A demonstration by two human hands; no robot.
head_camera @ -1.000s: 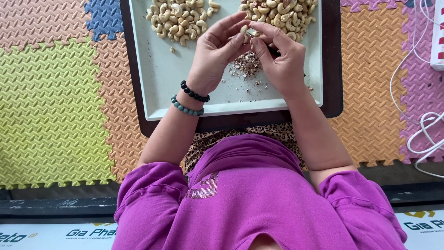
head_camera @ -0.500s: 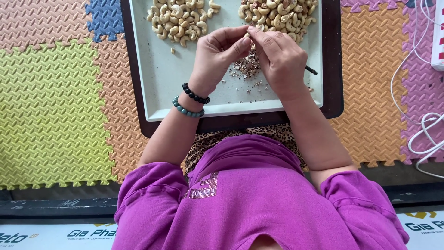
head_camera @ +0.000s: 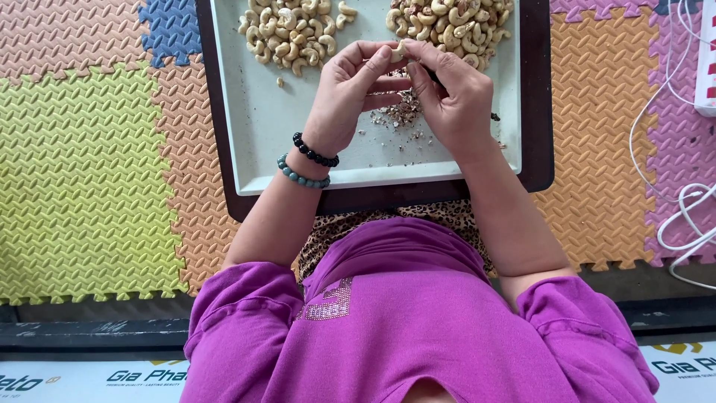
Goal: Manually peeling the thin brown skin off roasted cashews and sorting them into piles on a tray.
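both hands, left hand (head_camera: 344,93) and right hand (head_camera: 455,97), pinch one cashew (head_camera: 400,51) between their fingertips above the tray (head_camera: 253,134).

Purple long-sleeved top (head_camera: 403,313), sleeves pushed above elbows. Left wrist: black bead bracelet (head_camera: 314,150) and grey-green bead bracelet (head_camera: 300,174). Leopard-print garment (head_camera: 350,224) beneath.

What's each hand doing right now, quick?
Left hand: closed, fingertips pinching a cashew.
Right hand: closed, fingertips on the same cashew; anything else in its grip cannot be told.
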